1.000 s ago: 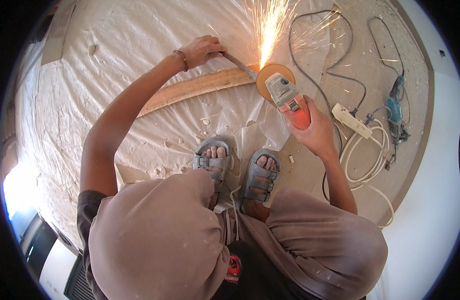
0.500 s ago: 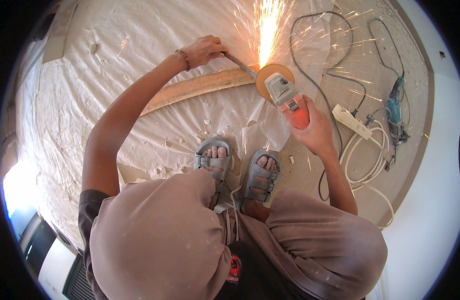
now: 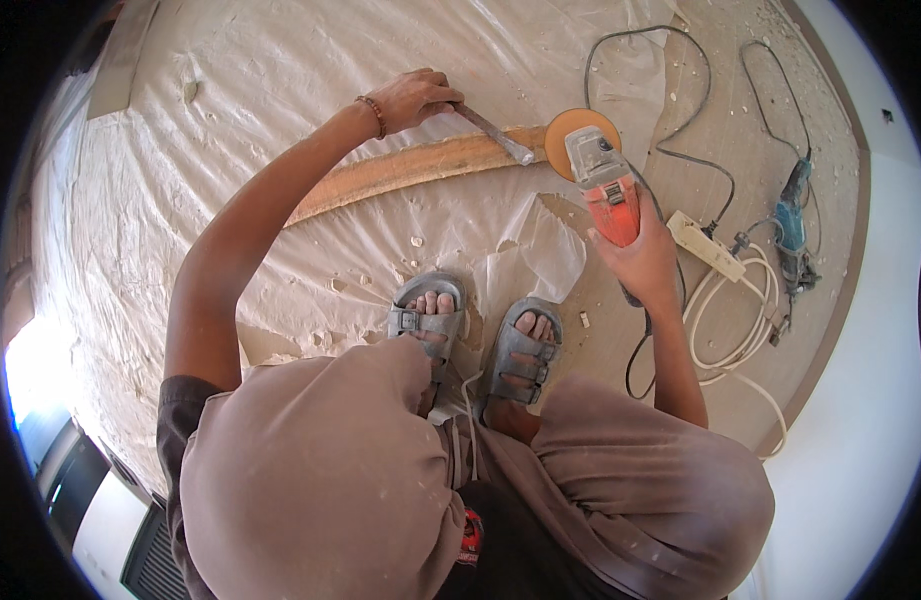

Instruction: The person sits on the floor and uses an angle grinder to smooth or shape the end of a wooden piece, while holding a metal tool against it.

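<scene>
My left hand (image 3: 412, 98) is closed on one end of a grey metal bar (image 3: 492, 132), perhaps a chisel. Its free end, bright at the tip, lies over a wooden plank (image 3: 410, 165) on the plastic sheet. My right hand (image 3: 638, 252) grips an orange-red angle grinder (image 3: 614, 196) with a grey head. The grinder's tan disc (image 3: 570, 130) is just right of the bar's tip, apart from it, and no sparks show. Most of my left fingers are hidden behind the hand.
Wrinkled plastic sheeting (image 3: 230, 160) with bits of rubble covers much of the floor. At the right lie a white power strip (image 3: 705, 246), a coiled white cable (image 3: 750, 345) and a teal power tool (image 3: 791, 225). A dark cord (image 3: 702, 75) loops beyond the grinder. My sandalled feet are close below.
The grinder has moved right, away from the bar, and the shower of sparks has stopped. The bar's tip has shifted slightly right and is now uncovered.
</scene>
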A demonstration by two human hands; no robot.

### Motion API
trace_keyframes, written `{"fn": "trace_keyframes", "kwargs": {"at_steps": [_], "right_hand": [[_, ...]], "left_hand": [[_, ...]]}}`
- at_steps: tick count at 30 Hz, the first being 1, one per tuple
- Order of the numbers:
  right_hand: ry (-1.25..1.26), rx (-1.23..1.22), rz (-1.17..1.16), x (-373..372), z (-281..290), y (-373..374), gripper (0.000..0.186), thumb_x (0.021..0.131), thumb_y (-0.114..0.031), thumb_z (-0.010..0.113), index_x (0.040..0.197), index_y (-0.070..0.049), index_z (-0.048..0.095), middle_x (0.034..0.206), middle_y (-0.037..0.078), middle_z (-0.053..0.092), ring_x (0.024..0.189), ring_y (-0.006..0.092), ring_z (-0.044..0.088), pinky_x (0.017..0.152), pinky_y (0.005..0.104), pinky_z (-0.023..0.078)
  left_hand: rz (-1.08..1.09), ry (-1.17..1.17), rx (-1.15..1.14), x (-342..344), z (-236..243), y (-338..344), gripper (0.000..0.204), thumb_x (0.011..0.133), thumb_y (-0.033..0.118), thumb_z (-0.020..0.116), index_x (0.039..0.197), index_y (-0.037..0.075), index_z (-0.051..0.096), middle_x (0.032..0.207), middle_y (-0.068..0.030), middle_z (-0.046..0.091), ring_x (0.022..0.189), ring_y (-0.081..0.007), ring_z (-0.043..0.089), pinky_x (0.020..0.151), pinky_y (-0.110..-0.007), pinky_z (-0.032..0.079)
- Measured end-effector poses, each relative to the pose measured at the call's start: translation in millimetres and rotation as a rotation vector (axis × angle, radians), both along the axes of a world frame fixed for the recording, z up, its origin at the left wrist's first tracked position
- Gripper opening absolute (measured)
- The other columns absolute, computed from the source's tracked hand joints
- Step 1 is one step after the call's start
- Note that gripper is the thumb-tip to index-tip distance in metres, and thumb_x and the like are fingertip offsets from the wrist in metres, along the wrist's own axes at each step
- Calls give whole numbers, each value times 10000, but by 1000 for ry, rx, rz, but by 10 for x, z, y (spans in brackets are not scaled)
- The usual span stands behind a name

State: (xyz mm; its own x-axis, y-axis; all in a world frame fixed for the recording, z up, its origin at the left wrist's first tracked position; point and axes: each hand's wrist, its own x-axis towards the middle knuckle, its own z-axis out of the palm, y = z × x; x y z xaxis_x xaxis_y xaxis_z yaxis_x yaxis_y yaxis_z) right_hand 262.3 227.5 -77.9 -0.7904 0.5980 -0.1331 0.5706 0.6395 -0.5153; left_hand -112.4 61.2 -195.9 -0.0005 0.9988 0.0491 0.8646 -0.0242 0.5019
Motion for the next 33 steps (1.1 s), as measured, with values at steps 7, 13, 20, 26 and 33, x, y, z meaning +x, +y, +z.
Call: {"fn": "trace_keyframes", "kwargs": {"at_steps": [7, 13, 20, 26, 33], "right_hand": [[-54, -12, 22, -2, 79, -9, 780, 720, -286, 826, 1393, -102, 477, 1075, 203, 710, 967, 428, 684, 804, 488, 547], [-50, -37, 35, -19, 50, -21, 779, 726, -284, 820, 1400, -104, 474, 1063, 209, 713, 966, 438, 682, 812, 502, 543], [-88, -25, 39, -34, 55, -16, 766, 724, -275, 816, 1392, -108, 480, 1071, 215, 711, 976, 442, 678, 815, 514, 539], [-105, -40, 29, -67, 70, -57, 763, 722, -268, 809, 1394, -113, 481, 1088, 204, 711, 990, 438, 675, 827, 514, 540], [-99, -37, 40, -113, 88, -99, 739, 724, -258, 793, 1383, -111, 491, 1083, 208, 708, 987, 436, 674, 827, 514, 541]], "left_hand": [[10, 10, 39, -5, -41, -4, 208, 943, 129, 664, 1148, 126, 700, 939, -95, 617, 956, -291, 613, 901, -421, 512], [13, 7, 52, -2, -64, -25, 215, 934, 120, 670, 1148, 123, 698, 938, -92, 614, 956, -290, 612, 886, -420, 517], [15, 7, -7, -8, -52, -19, 247, 946, 140, 642, 1182, 81, 682, 1008, -117, 631, 1016, -314, 613, 930, -436, 506], [15, 33, 89, -2, -83, -21, 215, 936, 130, 672, 1149, 122, 700, 937, -87, 612, 958, -280, 614, 892, -415, 518], [15, 25, 1, -9, -56, -32, 260, 950, 146, 641, 1201, 84, 673, 1015, -111, 631, 1019, -309, 607, 938, -434, 503]]}}
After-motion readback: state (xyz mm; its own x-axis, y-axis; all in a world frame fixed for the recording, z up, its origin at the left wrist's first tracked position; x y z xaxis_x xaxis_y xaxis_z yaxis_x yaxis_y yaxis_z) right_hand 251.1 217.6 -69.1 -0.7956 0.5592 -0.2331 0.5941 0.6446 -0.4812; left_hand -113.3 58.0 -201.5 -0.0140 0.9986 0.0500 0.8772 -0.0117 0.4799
